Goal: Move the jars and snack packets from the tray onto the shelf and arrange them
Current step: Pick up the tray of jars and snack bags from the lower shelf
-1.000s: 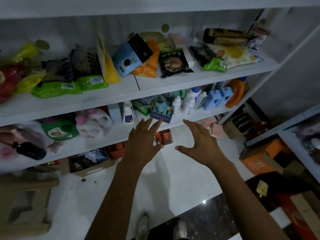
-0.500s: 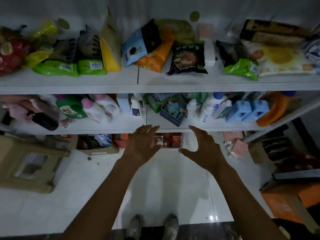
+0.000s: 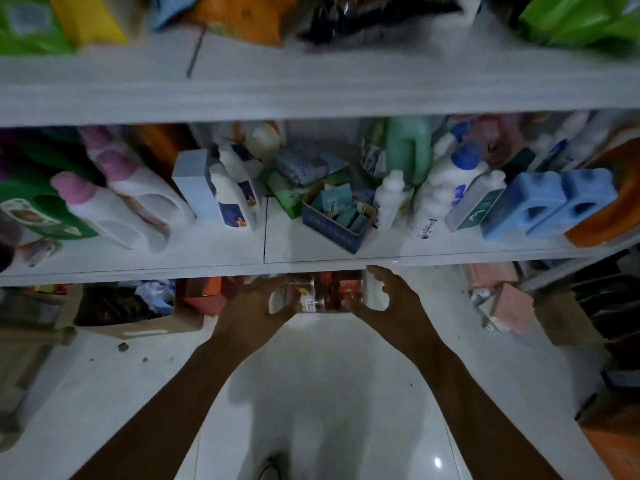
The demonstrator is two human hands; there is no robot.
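Flanking jars (image 3: 318, 296): left hand (image 3: 252, 308), right hand (image 3: 393, 303)

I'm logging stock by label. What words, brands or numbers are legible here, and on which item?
Nothing reads clearly; the frame is dim and blurred.
White label on the jar: dark marks, too small to read.
Green bottle: white lettering, blurred.
White bottle: blue lettering, blurred.
Teal-and-white box: white swoosh only, no legible words.
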